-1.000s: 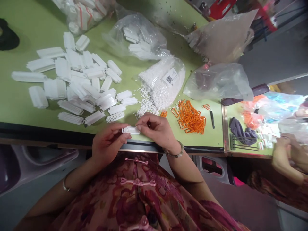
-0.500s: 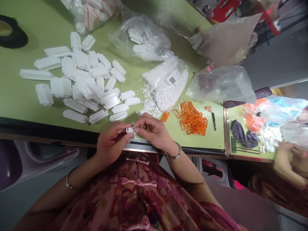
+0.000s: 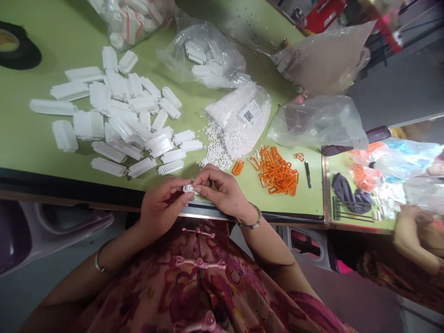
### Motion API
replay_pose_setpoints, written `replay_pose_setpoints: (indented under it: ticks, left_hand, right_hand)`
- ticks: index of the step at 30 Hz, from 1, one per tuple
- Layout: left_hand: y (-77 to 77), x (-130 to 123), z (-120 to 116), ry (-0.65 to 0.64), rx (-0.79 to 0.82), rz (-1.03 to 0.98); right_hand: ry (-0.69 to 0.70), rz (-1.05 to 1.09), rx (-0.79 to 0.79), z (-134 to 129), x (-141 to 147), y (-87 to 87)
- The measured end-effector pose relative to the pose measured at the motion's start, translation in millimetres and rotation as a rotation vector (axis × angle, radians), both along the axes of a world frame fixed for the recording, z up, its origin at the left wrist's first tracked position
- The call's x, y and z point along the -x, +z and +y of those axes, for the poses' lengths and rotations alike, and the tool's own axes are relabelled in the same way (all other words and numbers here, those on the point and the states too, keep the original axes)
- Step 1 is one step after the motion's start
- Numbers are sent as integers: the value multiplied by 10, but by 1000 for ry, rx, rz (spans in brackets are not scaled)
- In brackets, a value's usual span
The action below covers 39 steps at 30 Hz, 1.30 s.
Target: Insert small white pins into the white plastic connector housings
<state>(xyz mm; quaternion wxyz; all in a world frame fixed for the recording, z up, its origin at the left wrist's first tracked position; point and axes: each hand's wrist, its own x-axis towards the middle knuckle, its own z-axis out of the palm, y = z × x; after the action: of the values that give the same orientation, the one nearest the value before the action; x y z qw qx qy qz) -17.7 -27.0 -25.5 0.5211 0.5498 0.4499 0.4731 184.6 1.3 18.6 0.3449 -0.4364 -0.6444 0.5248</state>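
Note:
Between the fingertips of my two hands is a small white plastic part (image 3: 188, 188), over the table's front edge. My left hand (image 3: 164, 201) grips its left side with thumb and fingers. On the other side, my right hand (image 3: 220, 189) pinches at the part's right end; anything smaller in that pinch is hidden. Just beyond my hands lie tiny white pieces (image 3: 215, 155), spilling from a clear bag with a label (image 3: 239, 122). Orange frames (image 3: 279, 173) are heaped to the right, with a small orange bunch (image 3: 237, 167) nearer. White ribbed housings (image 3: 121, 111) are piled at the left.
Clear bags of white parts (image 3: 206, 58) lie at the back, beside an emptier plastic bag (image 3: 317, 121). A black tape roll (image 3: 17, 46) is far left, a dark pen-like tool (image 3: 308, 174) right. Another person's hands (image 3: 416, 219) are at the far right.

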Motion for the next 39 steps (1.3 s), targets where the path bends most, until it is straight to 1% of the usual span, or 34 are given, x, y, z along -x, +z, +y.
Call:
replay_pose_setpoints:
  ticks: [2,6,9,11,13,15,16,17,19,20,22,24,26,29,32,34,36,39]
  left_hand:
    - [-16,10,-1,-5,-19,39]
    - [-17,20,8,-25,-106,167]
    - [25,10,15,-67,-113,235]
    - [65,-1,14,-73,-74,223]
    - [103,-10,11,-46,7,184]
    - [133,-14,10,-2,90,146]
    - [144,-13,12,11,119,136]
    - [153,-12,16,18,135,133]
    - [166,-9,25,15,144,146]
    - [171,-8,29,10,148,158]
    - [180,-7,34,1,154,176]
    - [185,-10,34,-1,151,179]
    - [180,-12,30,1,132,161]
    - [147,-10,27,-12,84,133]
    - [93,-2,25,-35,27,138]
    - [57,1,20,-30,-12,138]
    - [26,2,12,-16,-34,147]
    - [-6,2,1,-11,-25,169]
  right_hand:
    - [-2,-19,26,-2,-6,4]
    - [40,-94,138,-9,-1,31]
    - [79,-159,138,-12,-51,68]
    - [56,-189,111,-16,-167,93]
    - [-86,-241,29,-37,-346,107]
    - [-335,-361,-132,-89,-536,99]
    - [-392,-438,-200,-126,-614,84]
    - [-386,-508,-240,-170,-672,62]
    - [-309,-619,-285,-262,-720,-5]
    - [-274,-663,-301,-302,-715,-46]
    - [-247,-738,-332,-354,-675,-129]
    - [-226,-789,-330,-362,-632,-193]
    - [-197,-791,-306,-341,-603,-219]
    - [-176,-636,-290,-301,-550,-173]
    - [-161,-413,-261,-282,-423,-54]
    - [-132,-328,-253,-270,-303,30]
    - [-83,-322,-266,-250,-187,96]
    - [-22,-391,-295,-220,-74,157]
